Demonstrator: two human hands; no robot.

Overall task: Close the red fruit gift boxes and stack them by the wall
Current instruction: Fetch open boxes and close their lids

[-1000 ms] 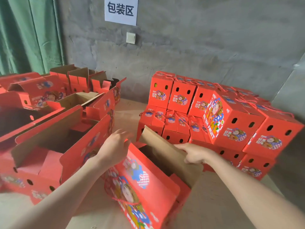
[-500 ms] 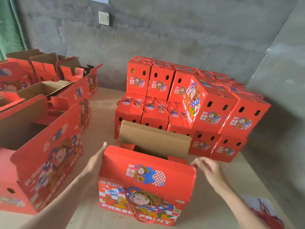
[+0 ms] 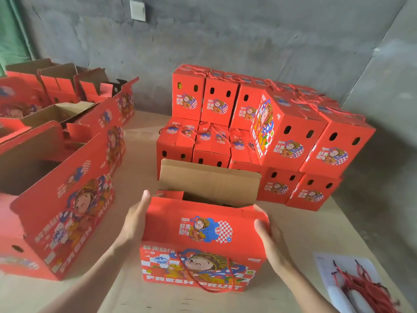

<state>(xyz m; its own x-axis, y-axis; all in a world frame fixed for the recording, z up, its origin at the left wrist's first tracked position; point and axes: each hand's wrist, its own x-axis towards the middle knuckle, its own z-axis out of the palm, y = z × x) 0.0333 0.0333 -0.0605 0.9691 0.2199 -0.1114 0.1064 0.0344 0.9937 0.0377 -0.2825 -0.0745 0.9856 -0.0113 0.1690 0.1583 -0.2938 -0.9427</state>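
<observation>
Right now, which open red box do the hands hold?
The nearest box, brown flap upright: the left hand and right hand press its ends. Other open boxes sit untouched at left.

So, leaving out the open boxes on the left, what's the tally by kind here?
Box between the left hand and right hand, back flap up: 1
Closed boxes along the stack's front: 10 (rows behind can't be counted)
Bundle of red cords: 1
Paper sheet under it: 1
Total: 13
</observation>
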